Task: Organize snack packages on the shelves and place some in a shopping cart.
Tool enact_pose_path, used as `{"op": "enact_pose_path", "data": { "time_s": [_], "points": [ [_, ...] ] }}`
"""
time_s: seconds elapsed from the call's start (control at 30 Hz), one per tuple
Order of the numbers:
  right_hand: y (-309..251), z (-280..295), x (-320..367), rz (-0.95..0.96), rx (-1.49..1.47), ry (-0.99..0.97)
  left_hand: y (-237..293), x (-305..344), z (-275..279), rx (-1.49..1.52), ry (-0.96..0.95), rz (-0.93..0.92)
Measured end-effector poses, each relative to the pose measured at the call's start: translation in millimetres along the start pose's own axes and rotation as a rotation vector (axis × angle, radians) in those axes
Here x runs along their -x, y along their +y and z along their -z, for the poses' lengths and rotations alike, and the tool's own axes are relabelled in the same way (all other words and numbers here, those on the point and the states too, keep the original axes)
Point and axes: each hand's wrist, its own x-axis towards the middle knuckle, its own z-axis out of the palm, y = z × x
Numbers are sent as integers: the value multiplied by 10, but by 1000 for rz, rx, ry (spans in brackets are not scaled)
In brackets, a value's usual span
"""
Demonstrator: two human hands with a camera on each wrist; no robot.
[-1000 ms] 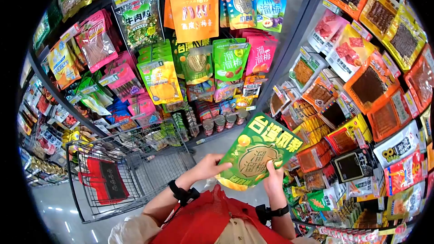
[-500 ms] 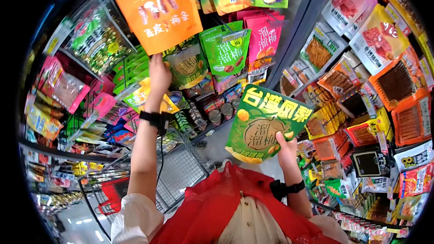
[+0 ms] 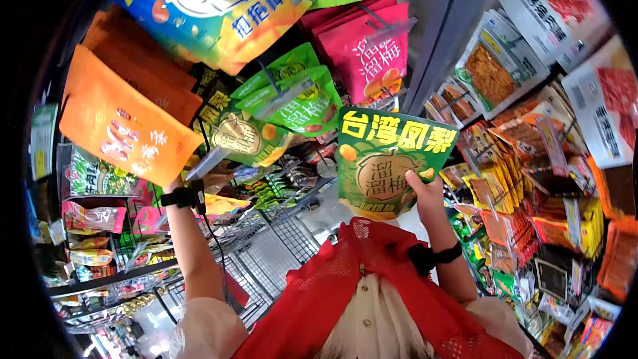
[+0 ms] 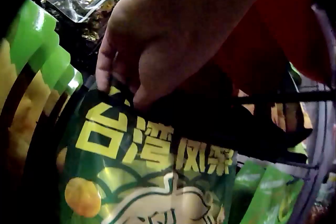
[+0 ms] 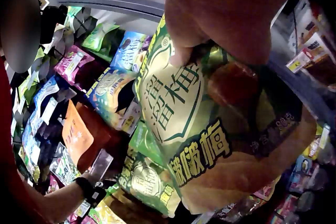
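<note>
My right hand (image 3: 428, 193) pinches a green pouch with yellow lettering (image 3: 389, 159) in front of my chest, thumb on its front; the right wrist view shows the pouch (image 5: 184, 108) close up. My left hand (image 3: 174, 185) is mostly hidden behind an orange pouch (image 3: 126, 119) in the head view. In the left wrist view, the left hand (image 4: 152, 50) pinches the top edge of a matching green pouch (image 4: 152, 176) among the hanging packs.
Blue pouches (image 3: 212, 6), green pouches (image 3: 299, 100) and pink pouches (image 3: 372, 50) hang around the left arm. A wire cart (image 3: 266, 259) stands below. Racks of packaged snacks (image 3: 492, 73) line the right side, past a grey post (image 3: 442, 26).
My left hand has left the held pouch and reached up and left into the rack, behind the orange pouch. The hanging packs appear closer; the right hand keeps its pouch.
</note>
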Motion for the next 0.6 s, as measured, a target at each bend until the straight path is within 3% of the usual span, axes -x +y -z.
{"op": "enact_pose_path", "data": {
  "time_s": [0.07,0.2,0.33,0.4,0.53,0.57,0.6],
  "points": [
    [-105,115,-277,-101,-18,-13,29,37,14,1,-21,28],
    [-140,125,-612,-128,-18,-45,74,121,42,8,-56,77],
    [-114,124,-797,-62,-27,-95,125,207,48,20,-72,116],
    [-162,117,-801,-226,9,-113,135,259,64,24,-73,131],
    [-86,143,-753,-212,101,-257,149,366,63,37,-66,155],
    [-43,127,-736,-51,153,-292,152,398,60,42,-63,158],
    [-49,112,-703,-48,161,-306,157,429,52,47,-62,161]
  ]
}}
